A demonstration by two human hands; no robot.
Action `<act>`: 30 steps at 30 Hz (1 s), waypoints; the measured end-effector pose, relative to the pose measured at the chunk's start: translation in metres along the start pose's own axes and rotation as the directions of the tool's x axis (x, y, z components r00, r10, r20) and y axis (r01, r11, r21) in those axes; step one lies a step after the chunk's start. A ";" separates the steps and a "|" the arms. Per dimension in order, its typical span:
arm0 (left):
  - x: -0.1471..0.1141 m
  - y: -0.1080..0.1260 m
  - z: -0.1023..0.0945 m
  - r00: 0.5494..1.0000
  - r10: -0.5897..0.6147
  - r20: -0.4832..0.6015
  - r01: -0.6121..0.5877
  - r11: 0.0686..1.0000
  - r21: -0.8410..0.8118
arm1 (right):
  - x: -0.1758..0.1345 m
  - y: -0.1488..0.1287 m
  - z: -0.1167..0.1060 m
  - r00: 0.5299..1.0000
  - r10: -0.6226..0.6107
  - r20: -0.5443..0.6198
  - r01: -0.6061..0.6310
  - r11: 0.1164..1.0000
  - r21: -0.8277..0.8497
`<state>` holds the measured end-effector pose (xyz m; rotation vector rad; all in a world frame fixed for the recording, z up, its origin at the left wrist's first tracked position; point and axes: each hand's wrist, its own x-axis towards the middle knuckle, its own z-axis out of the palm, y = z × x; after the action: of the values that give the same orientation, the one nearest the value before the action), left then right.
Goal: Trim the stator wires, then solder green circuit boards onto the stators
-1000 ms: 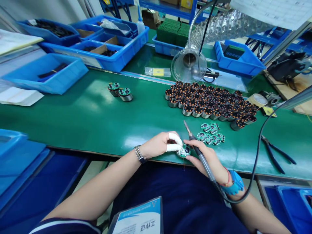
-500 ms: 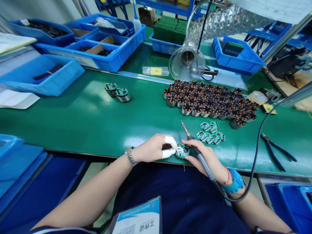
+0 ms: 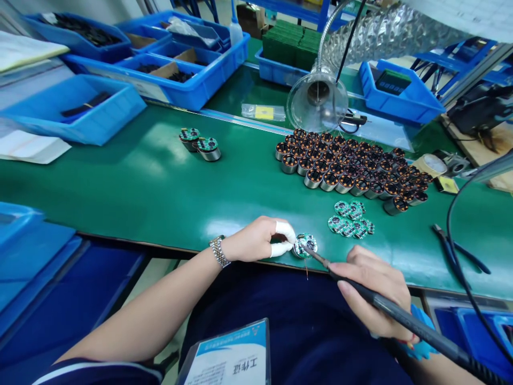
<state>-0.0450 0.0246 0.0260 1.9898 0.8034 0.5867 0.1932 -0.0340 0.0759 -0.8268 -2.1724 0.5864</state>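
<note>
A round green circuit board (image 3: 306,245) lies at the table's front edge, apparently on top of a metal motor part, with a thin copper wire hanging below. My left hand (image 3: 264,239), white covers on thumb and forefinger, pinches the left rim of this board. In my right hand (image 3: 372,289) is a soldering iron (image 3: 320,259), held like a pen; its tip points left onto the board's face. Several loose round circuit boards (image 3: 348,225) lie just beyond, to the right. Further back stand many cylindrical motor stators (image 3: 344,160) with copper windings, packed in rows.
Two stators topped with boards (image 3: 208,148) stand at the back left. Cutting pliers (image 3: 449,251) lie at the right. A clear fume hood (image 3: 318,101) on a foil duct hangs over the back. Blue bins (image 3: 80,120) line the far left side.
My right hand has let go of the board's right side and drawn back to the right. The soldering iron has swung down, its tip now at the board. My left hand keeps its pinch.
</note>
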 end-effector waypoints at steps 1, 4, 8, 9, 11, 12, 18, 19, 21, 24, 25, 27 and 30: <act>0.000 0.000 0.000 1.000 0.003 0.002 -0.003 1.000 0.007 | 0.000 -0.001 0.001 1.000 -0.001 0.016 0.001 1.000 0.001; -0.001 -0.001 0.001 1.000 -0.017 0.006 0.017 1.000 0.000 | 0.001 -0.001 0.004 0.999 0.005 0.037 -0.005 1.000 -0.008; -0.001 0.000 0.001 0.999 -0.033 -0.004 0.033 0.999 -0.002 | 0.002 0.000 0.006 0.999 0.002 0.042 -0.001 1.000 -0.005; -0.001 0.001 0.001 0.999 -0.033 -0.006 0.033 0.999 0.002 | 0.002 0.000 0.007 0.999 0.001 0.043 0.000 1.000 -0.004; 0.000 0.002 0.001 1.000 -0.028 -0.007 0.028 1.000 0.014 | 0.003 0.000 0.006 0.999 0.002 0.048 -0.002 1.000 -0.005; 0.000 0.002 0.002 1.000 -0.022 -0.009 0.022 0.999 0.023 | 0.003 0.000 0.006 0.999 0.003 0.051 -0.003 1.000 -0.004; -0.001 0.002 0.003 1.000 0.006 -0.019 -0.005 0.999 0.040 | 0.003 -0.001 0.007 0.998 -0.012 0.065 0.012 1.000 0.015; -0.001 0.002 0.003 1.000 0.006 -0.021 -0.006 0.999 0.040 | 0.003 -0.001 0.007 0.998 -0.010 0.064 0.009 1.000 0.015; -0.002 0.002 0.003 1.000 0.010 -0.023 -0.009 0.999 0.045 | 0.002 0.000 0.007 0.998 -0.005 0.065 0.004 1.000 0.013; -0.002 0.002 0.003 1.000 0.011 -0.026 -0.009 0.998 0.057 | 0.003 -0.001 0.006 0.998 -0.002 0.065 0.001 1.000 0.018; -0.002 0.002 0.003 1.000 0.011 -0.026 -0.010 0.998 0.059 | 0.003 -0.001 0.005 0.998 -0.003 0.060 0.001 1.000 0.021; -0.002 0.002 0.003 1.000 0.012 -0.026 -0.010 0.998 0.060 | 0.004 -0.003 0.003 0.999 -0.004 0.045 0.004 1.000 0.021; -0.002 0.003 0.004 0.999 0.020 -0.031 -0.018 0.998 0.060 | 0.004 -0.003 -0.001 1.000 -0.008 0.016 0.008 1.000 0.009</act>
<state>-0.0429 0.0205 0.0264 2.0487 0.8312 0.6132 0.1905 -0.0330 0.0805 -0.8108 -2.1854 0.6004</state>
